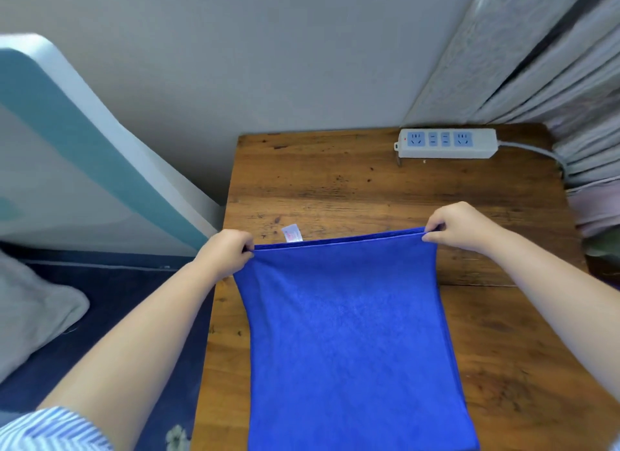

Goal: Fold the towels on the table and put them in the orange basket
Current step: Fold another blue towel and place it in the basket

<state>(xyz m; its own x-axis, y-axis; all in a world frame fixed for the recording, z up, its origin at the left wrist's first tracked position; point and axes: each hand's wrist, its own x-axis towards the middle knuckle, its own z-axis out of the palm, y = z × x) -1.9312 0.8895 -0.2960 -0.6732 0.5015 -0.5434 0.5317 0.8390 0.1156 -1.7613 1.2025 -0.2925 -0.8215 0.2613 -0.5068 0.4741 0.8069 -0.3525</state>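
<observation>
On the table (pixel 369 182), my left hand (pixel 224 252) and right hand (pixel 459 227) each pinch a far corner of the blue towel (pixel 352 333), 10 and 2 o'clock. Looks doubled already; more folding left, and no orange basket visible.

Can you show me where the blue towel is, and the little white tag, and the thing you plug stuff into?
blue towel (pixel 349 333), head view, middle of the cloth.
white tag (pixel 292 233), head view, middle of the tag at the towel's far edge.
power strip (pixel 446 143), head view, its top face between the sockets.
</observation>
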